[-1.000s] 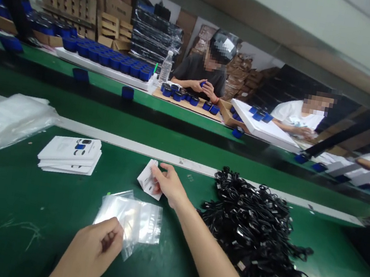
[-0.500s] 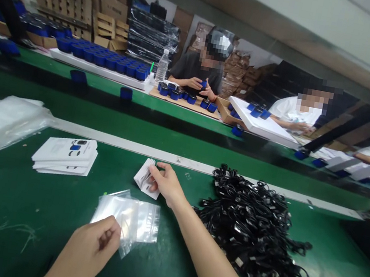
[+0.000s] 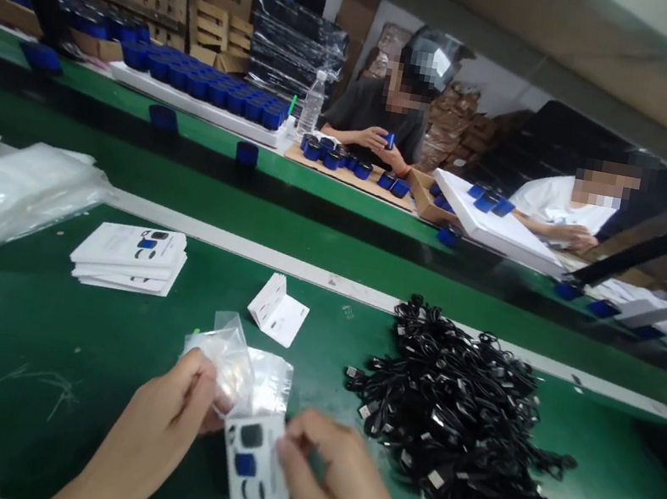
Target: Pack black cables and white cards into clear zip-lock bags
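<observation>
Between the fingers of my left hand (image 3: 177, 403) is a clear plastic bag (image 3: 232, 365), lifted above a small pile of clear zip bags (image 3: 272, 381) on the green table. My right hand (image 3: 327, 464) pinches a white printed leaflet (image 3: 257, 464) by its right edge, with pictures of a blue and black device facing up. The leaflet's top edge is close to the bag's lower end; whether they touch I cannot tell. Beyond the bags, several folded leaflets (image 3: 280, 313) stand partly opened on the table.
To the right lies a heap of black USB cables (image 3: 457, 426). At the left are a stack of printed leaflets (image 3: 129, 258) and a large plastic bag bundle (image 3: 12, 201). Across a raised ledge, co-workers (image 3: 383, 112) sit near blue round items (image 3: 201, 84) on trays.
My right hand has drawn a leaflet from the folded leaflets and brought it down toward me, beside my left hand. My left hand has lifted a bag off the pile.
</observation>
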